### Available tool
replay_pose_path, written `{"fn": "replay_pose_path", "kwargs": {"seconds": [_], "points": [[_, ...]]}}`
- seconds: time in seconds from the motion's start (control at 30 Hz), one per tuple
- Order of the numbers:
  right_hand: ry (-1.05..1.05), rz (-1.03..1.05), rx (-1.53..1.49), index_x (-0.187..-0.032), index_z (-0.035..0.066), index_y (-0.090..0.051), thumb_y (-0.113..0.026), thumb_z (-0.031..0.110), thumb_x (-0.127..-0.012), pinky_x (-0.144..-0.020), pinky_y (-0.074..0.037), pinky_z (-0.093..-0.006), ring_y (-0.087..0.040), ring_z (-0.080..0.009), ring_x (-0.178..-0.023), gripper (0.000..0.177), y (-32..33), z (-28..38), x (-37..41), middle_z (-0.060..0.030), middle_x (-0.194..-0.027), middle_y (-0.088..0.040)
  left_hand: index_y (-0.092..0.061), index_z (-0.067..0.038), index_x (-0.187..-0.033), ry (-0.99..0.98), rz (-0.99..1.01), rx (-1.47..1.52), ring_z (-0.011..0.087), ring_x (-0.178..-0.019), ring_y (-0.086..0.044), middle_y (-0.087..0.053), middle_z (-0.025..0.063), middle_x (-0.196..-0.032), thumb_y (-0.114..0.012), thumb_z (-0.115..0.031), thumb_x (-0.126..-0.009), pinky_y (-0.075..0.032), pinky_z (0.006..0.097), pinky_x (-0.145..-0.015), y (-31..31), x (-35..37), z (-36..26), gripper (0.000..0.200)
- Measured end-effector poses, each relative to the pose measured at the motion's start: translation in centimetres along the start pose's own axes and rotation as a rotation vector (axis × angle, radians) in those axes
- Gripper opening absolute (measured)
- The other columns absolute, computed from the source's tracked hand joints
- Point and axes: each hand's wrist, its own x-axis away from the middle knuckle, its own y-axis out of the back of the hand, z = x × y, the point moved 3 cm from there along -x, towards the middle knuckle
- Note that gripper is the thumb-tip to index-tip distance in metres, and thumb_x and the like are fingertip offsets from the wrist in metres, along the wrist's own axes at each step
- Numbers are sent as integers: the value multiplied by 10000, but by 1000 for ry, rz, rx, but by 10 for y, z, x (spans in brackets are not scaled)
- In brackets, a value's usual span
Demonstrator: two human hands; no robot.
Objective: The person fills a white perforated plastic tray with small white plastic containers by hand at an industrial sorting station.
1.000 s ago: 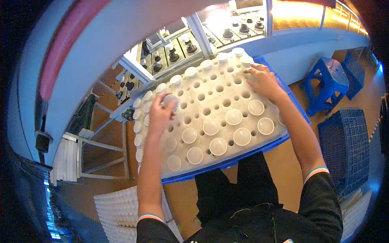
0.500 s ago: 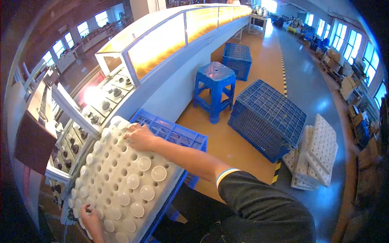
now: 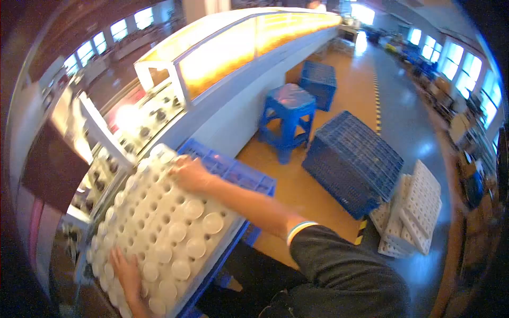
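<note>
A white tray with rows of round holes point(image 3: 154, 214) lies tilted in front of me. Round white translucent cups point(image 3: 181, 270) fill its near rows and its left edge, while several middle rows show bare holes. My left hand point(image 3: 127, 275) lies over the lower left of the tray among the cups, its fingers stretched out with nothing visible in them. At the tray's far right corner is my right hand point(image 3: 193, 175), fingers bent and blurred. Whether they hold a cup is hidden.
A blue crate point(image 3: 233, 172) is under the tray. Left is a machine line with dark fixtures point(image 3: 161, 114) and a glowing tunnel point(image 3: 222, 58). On the floor at right stand a blue stool point(image 3: 289, 108), a large blue crate point(image 3: 355, 159) and stacked white trays point(image 3: 416, 212).
My left hand has slid up and right over the tray, its fingers straightening. My right hand stays by the far corner, now blurred. The whole view has shifted slightly.
</note>
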Motion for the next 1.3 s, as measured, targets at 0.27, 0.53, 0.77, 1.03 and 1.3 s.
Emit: {"fn": "replay_pose_path", "kwargs": {"seconds": [0.27, 0.53, 0.77, 1.03, 1.3], "points": [[117, -56, -31, -1160, 160, -608, -590, 205, -787, -1009, -340, -524, -413, -354, -1233, 376, -11, -15, -1, -153, -1309, -484, -367, 8, -1366, 6, -79, 89, 384, -1349, -263, -300, 234, -1446, -648, -289, -807, -232, 444, -1118, 10, 10, -15, 693], [8, 29, -34, -1195, 213, -596, -607, 242, -809, -1042, -253, -600, -304, -312, -1338, 387, 17, 4, 12, -74, -1419, -400, -344, -29, -1397, -12, -85, 111, 356, -1371, -232, -281, 197, -1468, -639, -379, -821, -211, 432, -1127, 14, 11, -18, 736], [20, 31, -36, -1195, 213, -596, -603, 248, -805, -1039, -254, -601, -307, -314, -1335, 391, 12, -3, 7, -82, -1421, -398, -409, -36, -1349, -112, -160, 148, 345, -1318, -327, -372, 194, -1405, -644, -294, -808, -272, 427, -1087, 39, 8, -51, 643], [57, 21, -64, -1191, 209, -597, -598, 249, -807, -1038, -251, -601, -309, -326, -1332, 386, 7, -9, 6, -87, -1417, -405, -603, -67, -1166, -139, 54, 667, 301, -1118, -540, -576, 155, -1182, -548, -380, -882, -426, 366, -950, 65, 8, -105, 426], [82, -24, 2, -1170, 216, -603, -619, 269, -799, -961, -334, -565, -346, -320, -1297, 375, 5, -9, 6, -77, -1373, -445, -613, -80, -1180, -201, 460, 337, 266, -906, -632, -658, 124, -1018, -684, -503, -748, -493, 358, -799, 87, 16, -121, 609]]}}
